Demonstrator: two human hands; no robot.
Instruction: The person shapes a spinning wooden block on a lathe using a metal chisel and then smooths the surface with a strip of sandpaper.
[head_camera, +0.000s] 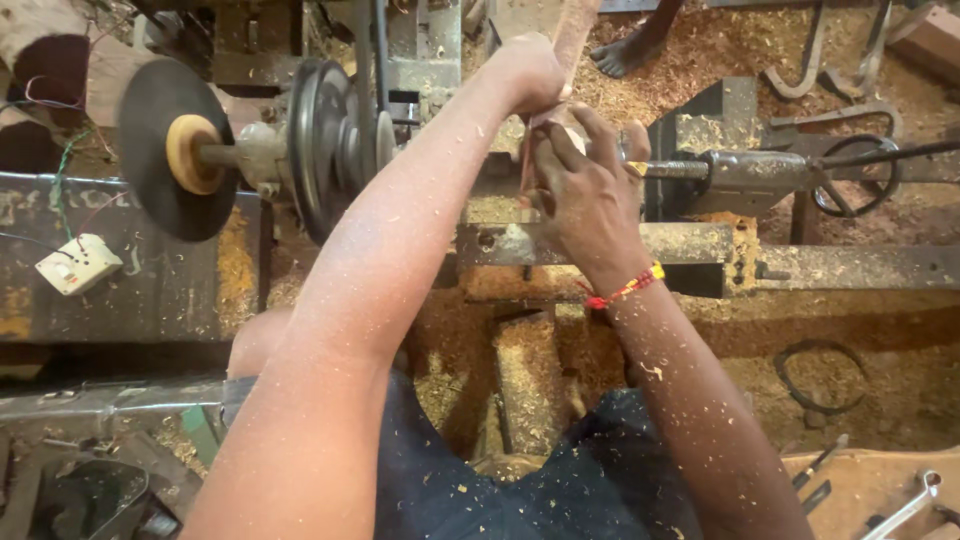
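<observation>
Currently, left hand & right hand both clamped on wood piece at lathe, near pulley; sawdust below

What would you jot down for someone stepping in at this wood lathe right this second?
Left hand: gripping the handle of a long turning tool, held up over the lathe.
Right hand: wrapped around the wooden workpiece beside the tailstock spindle; red thread bracelet on the wrist.
Pulley wheel and dark disc sit to the left; a white switch box lies on the lathe bed.
Done: sawdust is everywhere, so much is already cut. How much shaping is left is hidden by the hands.
</observation>
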